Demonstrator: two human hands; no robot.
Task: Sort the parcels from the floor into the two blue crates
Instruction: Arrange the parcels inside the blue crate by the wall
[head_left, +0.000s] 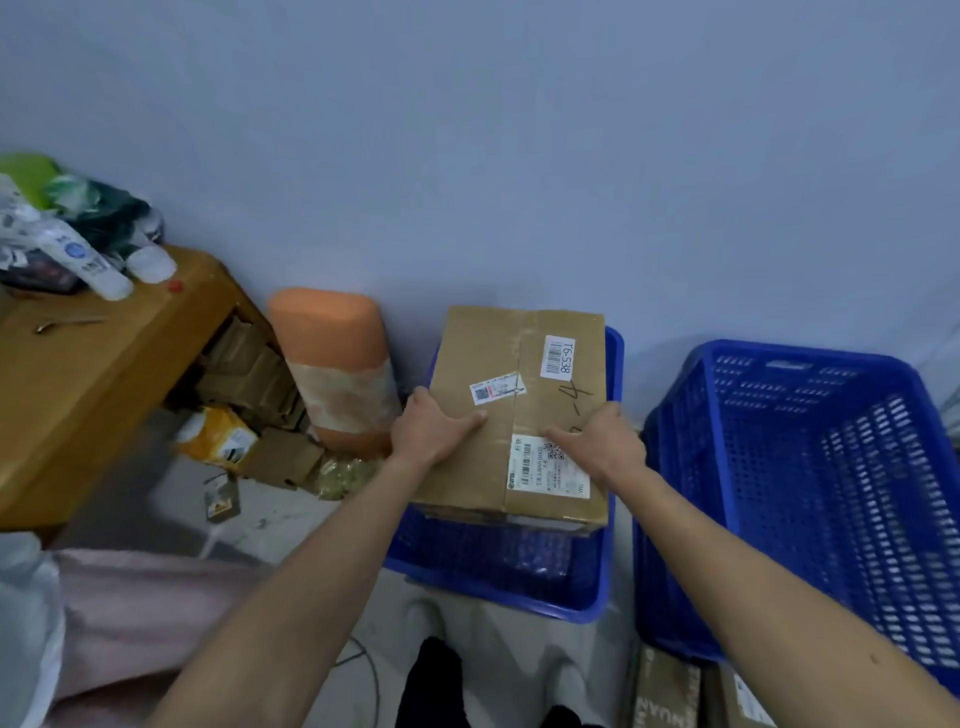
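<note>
The right blue crate (810, 499) is standing just right of the cardboard parcel (519, 410), its perforated walls showing. The left blue crate (498, 577) is sitting under the parcel, which is resting across its top and covering most of the opening. Well left of the parcel, a wooden table (88, 384) is carrying clutter. Both hands are lying flat on the parcel's top: left hand (431, 428) and right hand (602, 441), fingers spread, pinching nothing.
</note>
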